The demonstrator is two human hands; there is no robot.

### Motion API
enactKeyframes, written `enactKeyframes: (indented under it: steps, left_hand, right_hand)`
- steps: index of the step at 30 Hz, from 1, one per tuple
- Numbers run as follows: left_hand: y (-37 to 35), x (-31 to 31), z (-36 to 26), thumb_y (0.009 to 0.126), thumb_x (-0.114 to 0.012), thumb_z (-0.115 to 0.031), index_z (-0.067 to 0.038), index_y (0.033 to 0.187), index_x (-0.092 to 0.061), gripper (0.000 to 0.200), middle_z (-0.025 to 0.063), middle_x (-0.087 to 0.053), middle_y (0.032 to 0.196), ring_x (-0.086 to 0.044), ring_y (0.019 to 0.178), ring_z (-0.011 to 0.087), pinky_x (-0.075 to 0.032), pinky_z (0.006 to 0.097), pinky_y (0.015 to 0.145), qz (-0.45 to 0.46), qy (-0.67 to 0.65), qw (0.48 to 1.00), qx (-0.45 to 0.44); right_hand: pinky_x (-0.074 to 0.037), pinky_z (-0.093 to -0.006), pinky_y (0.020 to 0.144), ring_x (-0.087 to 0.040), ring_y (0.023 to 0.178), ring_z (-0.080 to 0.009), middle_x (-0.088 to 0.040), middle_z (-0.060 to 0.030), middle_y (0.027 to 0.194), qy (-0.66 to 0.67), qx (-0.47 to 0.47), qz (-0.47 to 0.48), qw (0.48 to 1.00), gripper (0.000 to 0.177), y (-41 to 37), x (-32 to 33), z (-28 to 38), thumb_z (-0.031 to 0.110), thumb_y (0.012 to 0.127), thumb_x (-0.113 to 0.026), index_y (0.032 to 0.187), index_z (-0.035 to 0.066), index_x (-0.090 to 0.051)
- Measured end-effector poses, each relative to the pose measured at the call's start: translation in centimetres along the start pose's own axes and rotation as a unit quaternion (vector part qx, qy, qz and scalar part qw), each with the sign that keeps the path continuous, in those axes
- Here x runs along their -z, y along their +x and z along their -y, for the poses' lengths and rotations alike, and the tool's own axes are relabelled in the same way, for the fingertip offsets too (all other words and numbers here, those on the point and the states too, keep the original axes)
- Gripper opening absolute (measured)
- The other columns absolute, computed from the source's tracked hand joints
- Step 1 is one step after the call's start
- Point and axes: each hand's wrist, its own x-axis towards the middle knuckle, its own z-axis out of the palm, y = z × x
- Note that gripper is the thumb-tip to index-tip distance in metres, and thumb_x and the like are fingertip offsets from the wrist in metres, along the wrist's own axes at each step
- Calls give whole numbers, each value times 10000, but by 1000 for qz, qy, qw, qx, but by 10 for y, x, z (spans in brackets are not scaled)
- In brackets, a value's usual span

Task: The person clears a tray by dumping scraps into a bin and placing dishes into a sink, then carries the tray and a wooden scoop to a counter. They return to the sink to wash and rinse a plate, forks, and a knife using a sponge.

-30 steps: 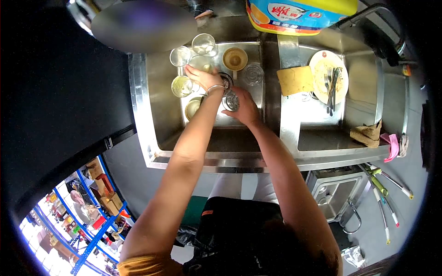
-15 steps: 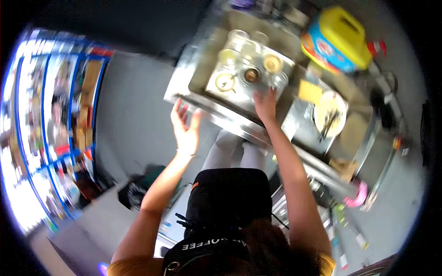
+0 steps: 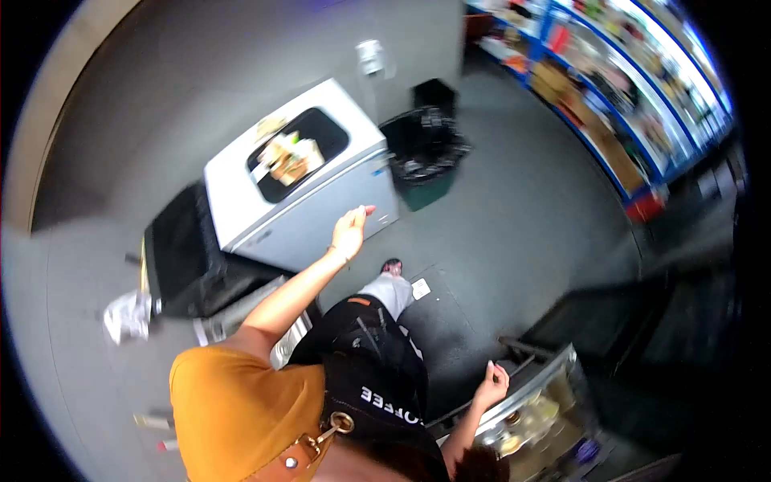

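Observation:
My left hand [image 3: 349, 232] is stretched out in front of the white chest-type appliance [image 3: 329, 210], fingers extended and nothing in them. On top of the appliance is a dark panel [image 3: 328, 128] bearing a heap of paper-like pieces [image 3: 287, 158]. Down at the right, my right hand [image 3: 491, 386] is raised near the rim of a metal sink [image 3: 526, 395]. Its fingers are loosely bent with the thumb apart; a small dark spot between them looks like a gap. Blurred glasses and cups [image 3: 534, 419] stand in the sink.
A bin with a black liner [image 3: 426, 145] stands beside the appliance. Blue shelving [image 3: 594, 120] holds many goods at the upper right. A black box-like object [image 3: 197, 249] and a white plastic bag [image 3: 128, 316] are at the left. A small white card [image 3: 420, 288] lies on the floor.
My view and body have turned left, from the sink to the white appliance. My right hand has come out of the sink. My left hand has swung away from the sink's edge.

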Motion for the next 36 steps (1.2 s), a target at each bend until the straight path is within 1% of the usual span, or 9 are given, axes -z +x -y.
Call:
enactKeyframes:
  steps: [2,4,10,14,17,25,32,34,36]
  left_hand:
    - [-6,46,38,999,-407,-315,-34,1022,-685,396,82,-680,969,-603,942,158,-436,295,887,-81,-42,994,56]
    - [5,92,75,997,-413,-322,-42,1006,-696,398,107,-684,958,-611,925,165,-436,298,884,-124,-93,982,104]
    - [73,196,166,946,-545,-357,-41,916,-720,363,37,-693,873,-584,833,97,-441,253,829,-192,13,955,226]
    - [145,243,208,903,-622,-206,-72,1058,-682,214,44,-686,935,-590,824,93,-461,239,783,-228,37,957,174]
    - [213,272,225,833,-594,-22,-94,1031,-673,225,74,-652,1012,-602,955,265,-458,328,902,-187,264,946,-33]
    - [326,294,246,754,-589,-37,-194,1250,-517,525,-3,-501,1277,-411,1249,201,-356,348,1007,95,528,826,-174]
    - [354,299,254,779,-561,-91,-169,1105,-574,335,8,-542,1169,-488,1152,200,-408,324,955,176,500,819,-220]
    - [356,306,261,777,-550,-71,-146,1053,-596,290,22,-550,1152,-527,1100,214,-461,318,895,186,454,841,-229]
    - [353,312,251,779,-542,-55,-143,1068,-599,307,20,-554,1161,-523,1112,219,-489,320,872,190,435,859,-194]
  right_hand:
    - [-464,-325,707,-592,747,-201,-648,-89,784,49,57,56,996,211,28,-53,39,148,806,-726,677,6,-637]
    - [-459,-270,686,-564,684,-130,-622,-65,711,18,-60,186,981,269,58,-114,107,198,862,-683,705,-15,-633]
    - [-472,-245,658,-533,684,-97,-603,-14,829,197,159,285,925,76,50,-362,302,68,841,-666,857,-6,-658]
    - [-483,-265,651,-591,693,-153,-636,-78,846,156,293,431,839,138,-6,-479,439,25,787,-684,920,23,-649]
    - [-494,-336,670,-609,738,-252,-633,-109,853,92,361,451,811,140,-45,-542,516,142,803,-672,897,39,-655]
    - [-505,-398,708,-629,805,-328,-653,-135,838,-76,361,478,797,167,-68,-629,541,196,774,-671,791,29,-674]
    - [-448,-231,587,-527,625,-64,-630,-26,683,19,160,503,849,223,21,-622,532,204,868,-671,920,-13,-672]
    - [-426,-233,549,-501,587,-64,-615,-31,673,6,238,474,848,208,37,-633,532,187,867,-669,908,-17,-655]
    - [-457,-382,685,-563,757,-285,-589,-156,834,-54,428,393,812,152,53,-651,525,131,870,-608,887,-19,-593]
